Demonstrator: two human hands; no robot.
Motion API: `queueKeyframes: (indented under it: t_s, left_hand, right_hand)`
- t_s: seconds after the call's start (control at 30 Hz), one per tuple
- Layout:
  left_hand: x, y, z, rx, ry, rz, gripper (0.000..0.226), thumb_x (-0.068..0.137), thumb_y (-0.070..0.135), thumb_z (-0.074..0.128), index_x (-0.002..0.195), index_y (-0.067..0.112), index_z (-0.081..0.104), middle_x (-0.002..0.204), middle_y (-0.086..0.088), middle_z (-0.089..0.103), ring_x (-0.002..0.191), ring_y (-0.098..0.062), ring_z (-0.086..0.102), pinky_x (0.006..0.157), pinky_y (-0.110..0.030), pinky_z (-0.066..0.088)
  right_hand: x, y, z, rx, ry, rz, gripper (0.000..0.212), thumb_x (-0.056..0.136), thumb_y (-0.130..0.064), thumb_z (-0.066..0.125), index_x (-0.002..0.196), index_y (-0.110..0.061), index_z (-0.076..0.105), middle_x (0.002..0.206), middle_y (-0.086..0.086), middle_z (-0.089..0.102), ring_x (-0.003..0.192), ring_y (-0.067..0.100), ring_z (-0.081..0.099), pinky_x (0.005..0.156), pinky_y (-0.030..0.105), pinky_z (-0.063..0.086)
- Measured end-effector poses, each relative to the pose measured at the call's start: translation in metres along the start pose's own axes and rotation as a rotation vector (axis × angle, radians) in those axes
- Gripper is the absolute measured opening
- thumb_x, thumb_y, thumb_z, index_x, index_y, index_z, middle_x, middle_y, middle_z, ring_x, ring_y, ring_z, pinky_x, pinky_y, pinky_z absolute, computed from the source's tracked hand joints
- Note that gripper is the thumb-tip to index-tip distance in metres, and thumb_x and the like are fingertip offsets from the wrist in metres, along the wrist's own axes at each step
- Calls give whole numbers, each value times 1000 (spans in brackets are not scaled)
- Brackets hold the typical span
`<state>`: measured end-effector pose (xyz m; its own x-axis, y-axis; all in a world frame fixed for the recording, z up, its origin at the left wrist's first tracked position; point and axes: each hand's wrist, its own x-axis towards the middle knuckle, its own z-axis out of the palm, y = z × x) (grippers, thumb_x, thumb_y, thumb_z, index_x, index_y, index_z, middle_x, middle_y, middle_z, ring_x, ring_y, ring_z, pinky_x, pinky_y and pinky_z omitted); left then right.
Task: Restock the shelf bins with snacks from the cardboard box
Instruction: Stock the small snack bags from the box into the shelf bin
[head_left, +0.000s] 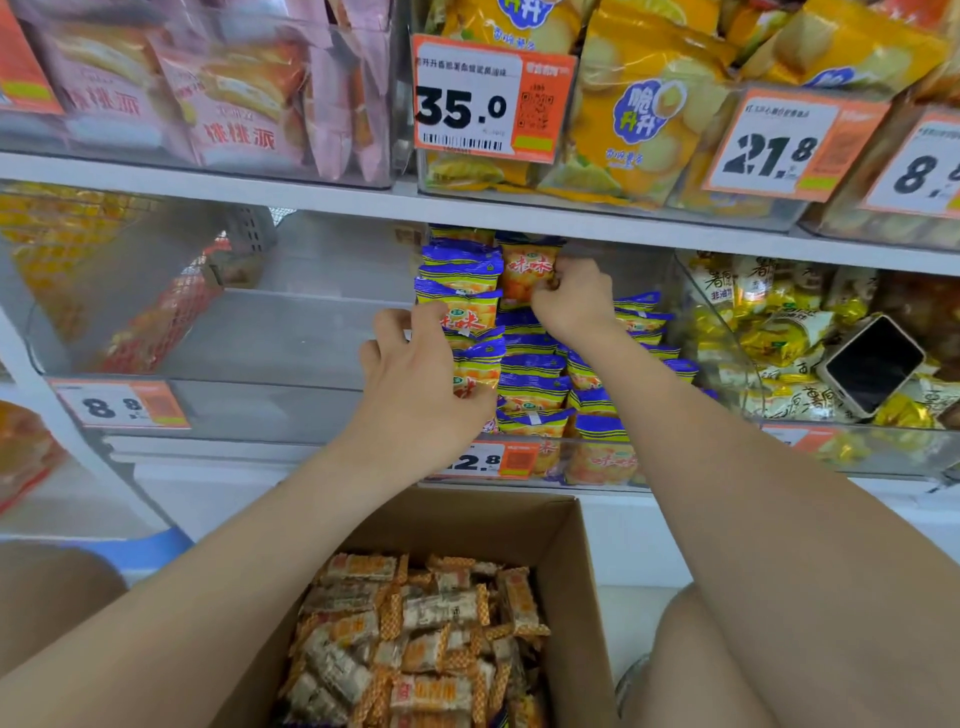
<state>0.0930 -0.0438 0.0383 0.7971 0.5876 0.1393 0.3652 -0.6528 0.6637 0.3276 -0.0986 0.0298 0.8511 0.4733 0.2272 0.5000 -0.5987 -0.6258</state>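
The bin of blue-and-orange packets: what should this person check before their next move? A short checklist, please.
1. Right hand pinches the upright packet at the back: ok.
2. Left hand holds the leaning stack in place: ok.
3. Room left in the bin, on its right side: ok.
4. A hand free to reach into the cardboard box: not ok, both are busy.
5. Box snacks match this bin's packets: not ok, the wrappers differ.
6. Whether the bin on the left is meant for them: cannot tell.
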Motion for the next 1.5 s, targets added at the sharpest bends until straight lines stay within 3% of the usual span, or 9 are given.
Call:
queueKeyframes:
  t_s: [0.33, 0.53, 0.67, 0.77, 0.9, 1.03, 1.2, 1.33, 1.5]
  left_hand:
    - [-9, -5, -5, -65, 44, 45, 78, 90, 31, 74, 152, 24, 26, 146, -4, 29, 131, -29, 43, 108, -47, 47]
    - [-49, -7, -15, 116, 419, 431, 23, 88, 16, 66, 106, 15, 51, 105, -1, 52, 94, -24, 48, 79, -38, 43]
    - [-82, -29, 2, 187, -57, 331, 10, 93, 33, 58, 95, 29, 50, 74, 9, 59, 72, -21, 60, 63, -40, 53]
    - [-96, -54, 20, 445, -566, 261, 11, 94, 41, 58, 94, 30, 61, 86, 9, 62, 85, -22, 63, 76, -41, 57]
    - [-119, -86, 53, 621, -984, 221, 26, 103, 38, 54, 116, 20, 68, 108, -1, 69, 98, -24, 65, 83, -40, 56]
    - [-135, -124, 87, 618, -1069, 164, 27, 108, 28, 50, 132, 19, 59, 123, -5, 64, 105, -25, 62, 92, -42, 55]
    - [-137, -173, 103, 809, -1174, 83, 34, 102, 4, 53, 134, 15, 54, 124, -8, 60, 104, -26, 62, 78, -32, 53]
    - [-140, -189, 102, 850, -1276, 21, 39, 104, 4, 47, 143, 11, 46, 127, -9, 56, 103, -27, 58, 77, -33, 49]
    - [-149, -201, 100, 855, -1301, 0, 40, 101, 5, 58, 140, 9, 48, 123, -8, 58, 95, -23, 61, 74, -31, 54]
  right_hand:
    - [-31, -1, -22, -182, 22, 100, 36, 93, -45, 61, 84, -11, 55, 97, 16, 68, 104, 43, 64, 82, 44, 55]
    - [-117, -23, -63, -107, -135, -176, 24, 90, -18, 60, 110, -16, 71, 67, 1, 71, 69, 17, 69, 75, 29, 58]
    - [-188, -39, -77, -104, -510, -358, 16, 91, -17, 60, 99, -24, 72, 64, -4, 69, 55, 5, 59, 55, 19, 45]
    - [-221, -18, -55, -383, -725, -457, 19, 92, -19, 59, 96, -20, 77, 64, -13, 61, 60, -4, 51, 70, 26, 46]
    - [-270, 27, -1, -616, -1104, -452, 20, 90, -13, 53, 80, -11, 70, 69, 2, 65, 69, 19, 62, 73, 45, 58]
    - [-314, 76, 55, -687, -1243, -450, 18, 87, -18, 60, 70, -16, 67, 67, 3, 65, 64, 26, 65, 69, 48, 63]
    - [-337, 98, 91, -651, -1265, -373, 6, 97, -5, 59, 98, -7, 65, 81, 7, 59, 66, 26, 57, 55, 40, 48]
    - [-340, 109, 111, -649, -1260, -297, 33, 99, 1, 53, 130, -10, 55, 94, 2, 54, 72, 21, 55, 52, 34, 42]
    - [-344, 116, 119, -782, -1285, -407, 23, 95, 1, 61, 114, -12, 62, 108, 9, 63, 89, 27, 62, 80, 44, 59]
